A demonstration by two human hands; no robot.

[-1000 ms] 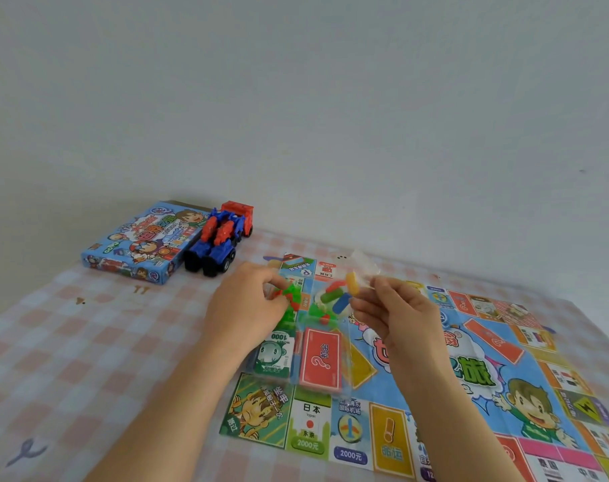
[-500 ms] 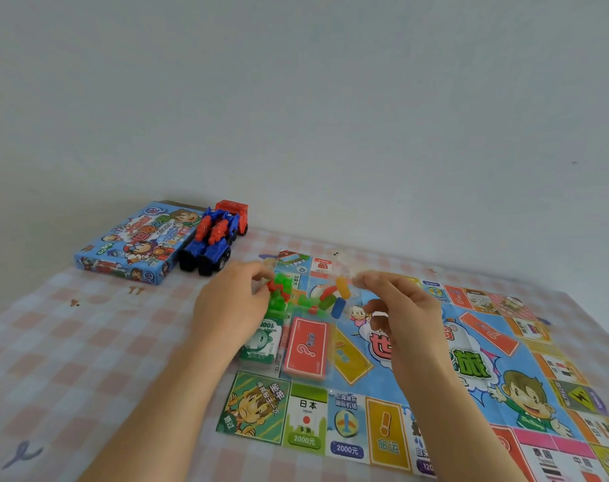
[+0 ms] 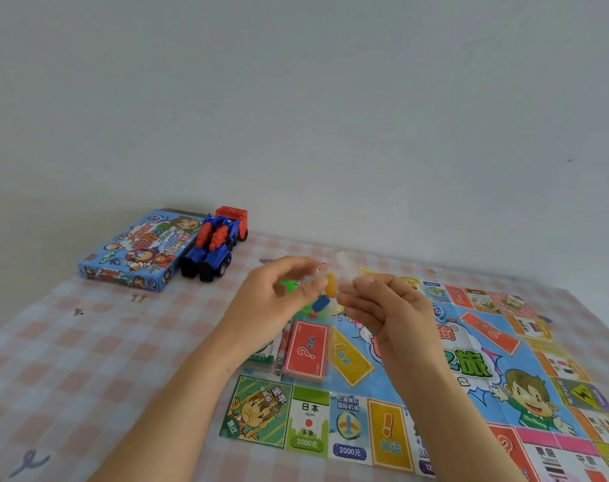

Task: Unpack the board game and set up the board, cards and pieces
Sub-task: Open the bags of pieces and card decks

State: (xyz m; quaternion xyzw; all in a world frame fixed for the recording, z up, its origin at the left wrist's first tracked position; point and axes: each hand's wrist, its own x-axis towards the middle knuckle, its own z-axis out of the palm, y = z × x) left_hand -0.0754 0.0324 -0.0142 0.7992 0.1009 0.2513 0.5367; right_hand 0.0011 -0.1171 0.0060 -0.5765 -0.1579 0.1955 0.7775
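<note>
"Where is the bag of pieces?"

"At the centre of the frame, held above the board. It's a small clear plastic bag [image 3: 344, 264] with yellow, blue, green and red plastic tokens inside."

"Who has it?"

"Both hands. The left hand [image 3: 275, 302] pinches its left side with curled fingers and thumb. The right hand [image 3: 390, 314] pinches the right side with its fingertips."

"And the board?"

"The colourful printed paper game board [image 3: 351, 422] lies flat at the lower right, on a pink-and-white checked tablecloth [image 3: 87, 360]. A red question-mark card deck [image 3: 308, 347] lies on the board just below the hands. Beside the deck is a green pack [image 3: 259, 358], half hidden by the left wrist."

"Upper left?"

"A blue cardboard game box [image 3: 136, 252], with a red-and-blue toy truck [image 3: 216, 245] just beside it."
</note>
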